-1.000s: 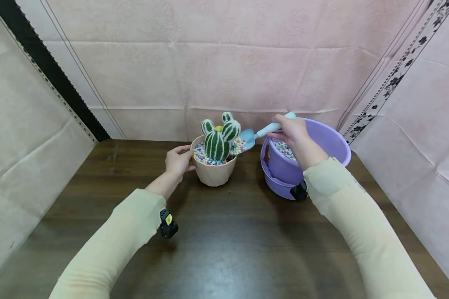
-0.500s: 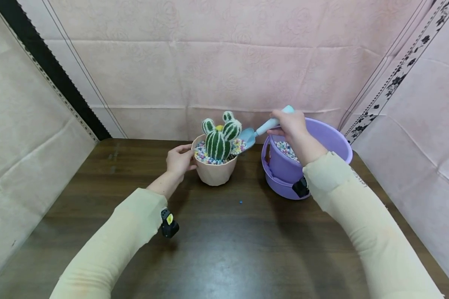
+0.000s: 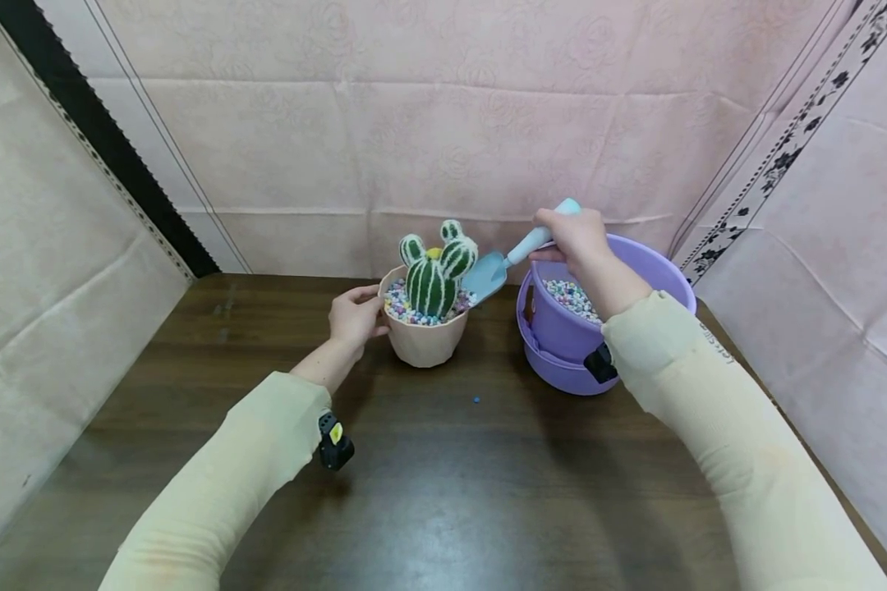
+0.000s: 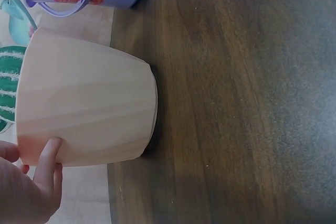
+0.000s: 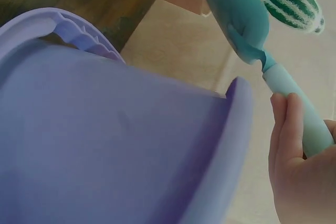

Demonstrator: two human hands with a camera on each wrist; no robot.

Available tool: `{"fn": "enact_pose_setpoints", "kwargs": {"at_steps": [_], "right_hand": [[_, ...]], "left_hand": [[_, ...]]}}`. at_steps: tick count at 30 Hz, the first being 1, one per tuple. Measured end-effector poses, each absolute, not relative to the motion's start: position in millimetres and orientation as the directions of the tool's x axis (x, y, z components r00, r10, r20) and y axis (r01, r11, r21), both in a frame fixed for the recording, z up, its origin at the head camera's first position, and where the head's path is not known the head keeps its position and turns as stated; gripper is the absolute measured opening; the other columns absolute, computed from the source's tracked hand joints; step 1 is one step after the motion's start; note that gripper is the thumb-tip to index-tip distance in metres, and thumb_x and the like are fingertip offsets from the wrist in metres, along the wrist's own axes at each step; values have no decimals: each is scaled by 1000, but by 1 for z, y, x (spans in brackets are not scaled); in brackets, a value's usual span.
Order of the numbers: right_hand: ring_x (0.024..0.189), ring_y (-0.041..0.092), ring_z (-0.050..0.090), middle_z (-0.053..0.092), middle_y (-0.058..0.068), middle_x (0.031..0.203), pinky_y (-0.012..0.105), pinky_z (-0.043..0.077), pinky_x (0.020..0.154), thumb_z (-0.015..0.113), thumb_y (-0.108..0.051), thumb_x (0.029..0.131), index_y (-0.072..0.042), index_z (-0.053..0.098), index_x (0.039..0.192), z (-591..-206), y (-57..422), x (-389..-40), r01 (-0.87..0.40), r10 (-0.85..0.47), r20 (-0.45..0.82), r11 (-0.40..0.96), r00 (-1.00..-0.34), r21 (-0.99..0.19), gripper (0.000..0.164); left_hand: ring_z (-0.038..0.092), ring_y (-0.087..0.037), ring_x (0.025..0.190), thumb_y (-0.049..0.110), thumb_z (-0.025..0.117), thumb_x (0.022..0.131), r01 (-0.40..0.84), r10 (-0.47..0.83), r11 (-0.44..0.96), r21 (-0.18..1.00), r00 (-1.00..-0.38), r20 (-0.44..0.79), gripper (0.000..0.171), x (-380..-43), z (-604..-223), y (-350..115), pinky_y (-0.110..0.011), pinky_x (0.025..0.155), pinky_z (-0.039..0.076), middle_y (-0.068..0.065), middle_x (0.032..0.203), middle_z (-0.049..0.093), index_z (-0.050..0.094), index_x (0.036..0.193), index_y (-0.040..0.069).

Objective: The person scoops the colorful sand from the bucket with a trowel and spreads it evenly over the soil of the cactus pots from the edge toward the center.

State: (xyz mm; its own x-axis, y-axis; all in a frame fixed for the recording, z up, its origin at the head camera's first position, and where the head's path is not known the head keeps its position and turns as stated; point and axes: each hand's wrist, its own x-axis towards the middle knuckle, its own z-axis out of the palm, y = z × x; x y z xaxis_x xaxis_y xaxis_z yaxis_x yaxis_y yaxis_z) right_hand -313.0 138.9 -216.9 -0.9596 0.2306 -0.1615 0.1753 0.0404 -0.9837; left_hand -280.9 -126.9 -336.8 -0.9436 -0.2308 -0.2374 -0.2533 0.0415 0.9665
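In the head view, a cream flower pot point(image 3: 423, 345) holds a green-and-white striped cactus point(image 3: 430, 287) set among pastel beads point(image 3: 406, 308). My left hand point(image 3: 355, 318) holds the pot by its left side; the left wrist view shows fingertips pressed against the pot wall point(image 4: 89, 98) near the rim. My right hand point(image 3: 578, 242) grips the handle of a light blue trowel point(image 3: 485, 277). Its blade tilts down into the pot's right side, and the handle end points up. In the right wrist view, fingers point(image 5: 286, 124) wrap the pale handle.
Right of the pot, a purple bucket point(image 3: 562, 328) with more beads stands in a larger purple tub point(image 3: 639, 258), under my right forearm. One small blue bead point(image 3: 476, 400) lies on the brown wooden table point(image 3: 414, 492). Pale cloth point(image 3: 443, 148) hangs behind and at both sides.
My right hand has raised the trowel's handle, tipping the blade down; the beads on the blade have slid off into the pot. A blue bead has rolled forward on the table. My left hand stays put.
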Motion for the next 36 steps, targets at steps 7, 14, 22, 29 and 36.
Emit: {"fn": "enact_pose_setpoints", "kwargs": {"at_steps": [7, 14, 22, 29, 36], "right_hand": [[47, 14, 63, 53, 2, 66, 25, 58, 53, 56, -7, 79, -5, 41, 88, -214, 138, -311, 183, 224, -164, 67, -961, -981, 18], [46, 13, 64, 54, 3, 73, 26, 58, 55, 57, -12, 81, -7, 44, 84, -209, 133, -308, 157, 218, -122, 153, -968, -976, 14], [46, 11, 64, 57, -2, 58, 25, 57, 52, 57, -10, 81, -7, 46, 80, -203, 140, -302, 99, 231, -68, 126, -971, -987, 12], [50, 14, 64, 55, 0, 61, 24, 57, 52, 56, -3, 80, -5, 45, 82, -201, 161, -296, 102, 223, -115, -69, -968, -992, 12], [54, 17, 66, 58, 2, 63, 29, 59, 57, 57, 0, 81, -5, 46, 82, -194, 190, -290, 113, 197, -158, -220, -968, -969, 12]], "left_hand": [[59, -18, 96, 14, 52, 93, -256, -237, 40, 966, -942, -240, 35, -281, -338, -127, -26, 70, 59, -12, 123, 56, 57, 127, 10], [58, -17, 95, 14, 53, 93, -252, -234, 44, 967, -943, -235, 35, -281, -338, -127, -26, 70, 59, -13, 125, 56, 57, 128, 9], [60, -24, 104, 16, 57, 91, -188, -186, 163, 969, -970, -157, 41, -273, -335, -126, -36, 79, 58, -16, 125, 58, 53, 129, 4], [60, -27, 109, 16, 60, 90, -203, -181, 169, 964, -968, -172, 42, -268, -336, -121, -38, 81, 57, -17, 127, 58, 50, 129, 2], [61, -26, 107, 15, 59, 91, -217, -208, 163, 963, -961, -181, 42, -269, -338, -124, -36, 79, 58, -17, 127, 58, 50, 129, 3]]}}
